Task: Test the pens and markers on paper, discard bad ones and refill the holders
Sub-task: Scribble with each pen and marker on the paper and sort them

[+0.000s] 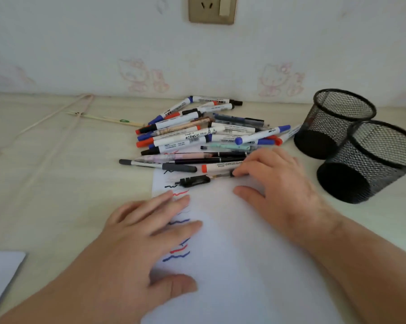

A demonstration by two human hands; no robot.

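Observation:
A white paper sheet (234,232) lies on the desk with blue, red and black squiggles down its left side. My left hand (138,235) presses flat on that side, fingers straight. My right hand (274,183) reaches over the sheet's top; its index fingertip touches the end of a pen with a black clip (195,180), while the thumb rests apart on the paper. A pile of several markers and pens (197,134) lies just beyond. Two black mesh holders (337,122) (370,164) stand at the right; nothing shows inside them.
A thin pale stick (108,119) and a cream cable (57,113) lie on the desk at the back left. A white flat object (3,272) sits at the lower left edge. The wall with a socket (212,9) runs close behind the pile.

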